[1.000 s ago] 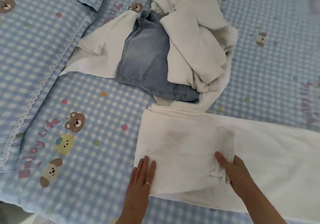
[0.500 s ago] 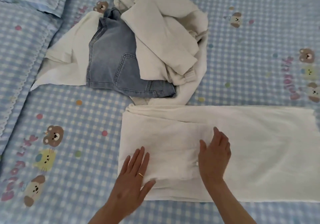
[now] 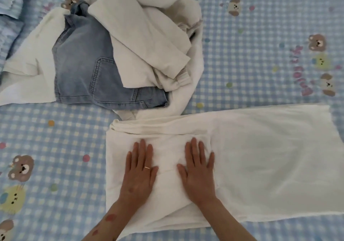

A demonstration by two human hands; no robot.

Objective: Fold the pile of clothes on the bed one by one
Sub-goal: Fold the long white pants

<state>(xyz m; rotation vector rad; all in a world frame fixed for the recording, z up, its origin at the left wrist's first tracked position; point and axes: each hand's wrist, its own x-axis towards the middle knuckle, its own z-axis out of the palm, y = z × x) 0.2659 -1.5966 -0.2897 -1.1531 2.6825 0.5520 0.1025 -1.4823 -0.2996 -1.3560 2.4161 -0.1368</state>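
A: Progress first — how far along does the folding look?

B: Early, I'd judge. One white garment (image 3: 242,157) lies spread on the bed (image 3: 260,54) under both hands, and it looks only part folded: a flap is doubled over at its left end, and the rest runs out flat well to the right of the right hand (image 3: 198,172).

A: And the hands themselves?

B: Both flat, fingers straight and slightly spread, palms pressing down on the doubled part. The left hand (image 3: 138,173), with a thin ring (image 3: 147,167) on one finger, sits near the garment's left edge; the right hand is just beside it. Neither pinches or grips anything.

A: What's left to do?

B: The pile (image 3: 130,45), lying beyond the fingertips of both hands and mostly past the left one. Its nearest white cloth just about touches the far edge of the spread garment. No finished, folded piece is in view anywhere.

A: Count it out for me.

B: Two hands, one garment being worked. In the pile, one pair of denim shorts (image 3: 81,73) for certain, plus white pieces draped over and beside it — at least two, probably three, but the layers overlap too much to be sure.
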